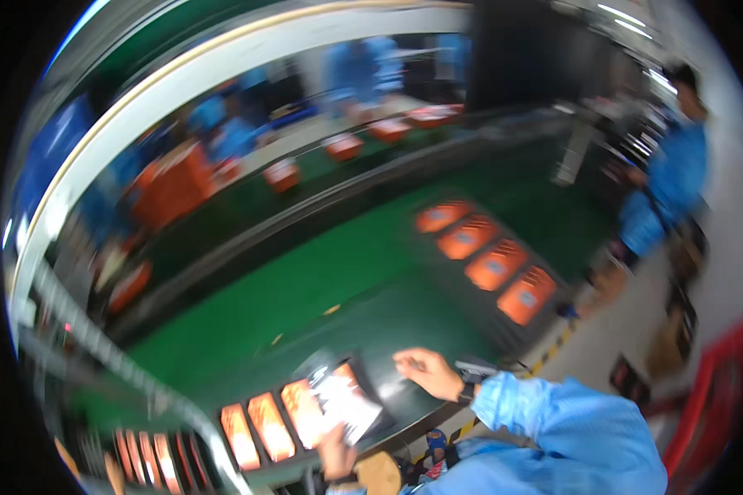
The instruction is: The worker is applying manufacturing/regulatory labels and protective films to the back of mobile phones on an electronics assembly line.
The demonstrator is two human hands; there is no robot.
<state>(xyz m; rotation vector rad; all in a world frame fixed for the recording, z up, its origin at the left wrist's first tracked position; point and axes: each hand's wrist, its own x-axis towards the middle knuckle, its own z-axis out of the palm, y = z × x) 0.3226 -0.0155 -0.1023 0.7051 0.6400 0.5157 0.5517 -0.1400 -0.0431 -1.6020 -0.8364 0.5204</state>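
Left hand (336,452): low in the view, blurred, at the lower edge of a clear, glossy plastic packet (347,404); whether it grips the packet cannot be told. Packet: tilted, catching the light, over the right end of a dark tray (380,425).

Right hand (429,373): released, fingers loosely extended leftward, raised over the near edge of the work surface, to the right of the packet. Dark band (468,389) at the wrist; blue sleeve (553,404) above it.

Near tray: orange packs (270,426) in a row, the rightmost partly covered by the packet.

Green work surface (322,289): beneath and beyond both hands.

Second dark tray (458,276): farther off to the right, four orange packs (495,264) in a slanting row.

Far line, past a dark rail: spaced orange pieces (343,147), blurred; one large orange box (172,186) to the left.

Right side: one co-worker (677,173) in blue, near the second tray.
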